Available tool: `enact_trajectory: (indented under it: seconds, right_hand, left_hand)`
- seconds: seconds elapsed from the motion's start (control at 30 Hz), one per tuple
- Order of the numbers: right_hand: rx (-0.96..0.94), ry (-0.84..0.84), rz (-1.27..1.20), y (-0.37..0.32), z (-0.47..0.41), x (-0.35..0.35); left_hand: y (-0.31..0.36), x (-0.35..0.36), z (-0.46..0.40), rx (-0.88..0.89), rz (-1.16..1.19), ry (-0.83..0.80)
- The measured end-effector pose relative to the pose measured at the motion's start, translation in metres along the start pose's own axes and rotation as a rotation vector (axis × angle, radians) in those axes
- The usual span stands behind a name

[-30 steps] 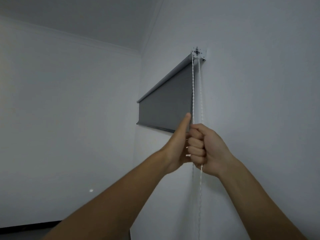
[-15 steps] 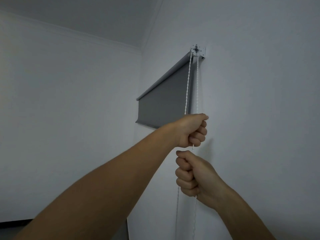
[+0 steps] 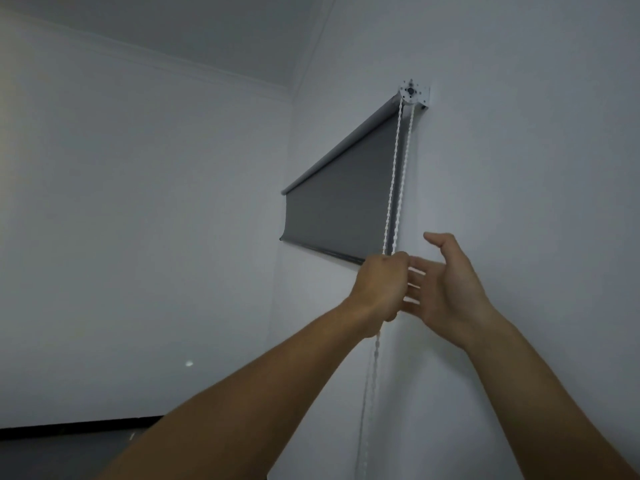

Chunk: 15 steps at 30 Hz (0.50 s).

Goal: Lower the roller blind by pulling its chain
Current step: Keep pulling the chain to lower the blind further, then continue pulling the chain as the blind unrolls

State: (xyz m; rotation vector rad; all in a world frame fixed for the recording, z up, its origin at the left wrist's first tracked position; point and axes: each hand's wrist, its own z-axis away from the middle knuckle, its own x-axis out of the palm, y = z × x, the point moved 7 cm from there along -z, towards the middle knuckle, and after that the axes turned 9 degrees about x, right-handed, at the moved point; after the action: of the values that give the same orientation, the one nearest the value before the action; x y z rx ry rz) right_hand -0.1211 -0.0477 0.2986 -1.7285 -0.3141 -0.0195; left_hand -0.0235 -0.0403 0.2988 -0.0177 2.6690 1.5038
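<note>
A grey roller blind (image 3: pixel 337 206) hangs on the right wall, partly lowered, its bottom bar level with my hands. A white bead chain (image 3: pixel 393 188) drops in two strands from the white bracket (image 3: pixel 414 93) at the blind's top right corner. My left hand (image 3: pixel 381 284) is a fist gripping the chain just below the bottom bar; the chain continues downward under it. My right hand (image 3: pixel 446 289) is beside it on the right, fingers spread and straight, holding nothing.
The white side wall (image 3: pixel 138 220) meets the blind's wall in a corner (image 3: pixel 287 220) left of the blind. A dark skirting strip (image 3: pixel 69 429) runs low on the left. The ceiling (image 3: pixel 207 29) is above.
My right hand let go of the chain and rose, opening beside the left. My left hand, gripping the chain, came down a little. The blind's bottom bar sits slightly lower.
</note>
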Motion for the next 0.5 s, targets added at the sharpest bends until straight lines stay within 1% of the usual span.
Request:
enact_trajectory:
  seconds: [0.13,0.23,0.4,0.5]
  right_hand:
    - [0.04,-0.052,-0.022,-0.025,-0.009,0.014]
    - [0.097,-0.145,-0.019,-0.038,-0.012,0.028]
    - [0.189,-0.32,-0.217,-0.049,-0.018,0.043]
    - [0.265,-0.368,-0.266,-0.039,-0.026,0.051]
  left_hand:
    - [-0.005,0.007,0.015,0.086,-0.07,-0.007]
    - [-0.013,0.014,0.027,0.133,-0.093,-0.018]
    - [-0.032,0.028,0.051,0.218,-0.209,-0.109]
    - [-0.046,0.025,0.057,0.248,-0.244,-0.121]
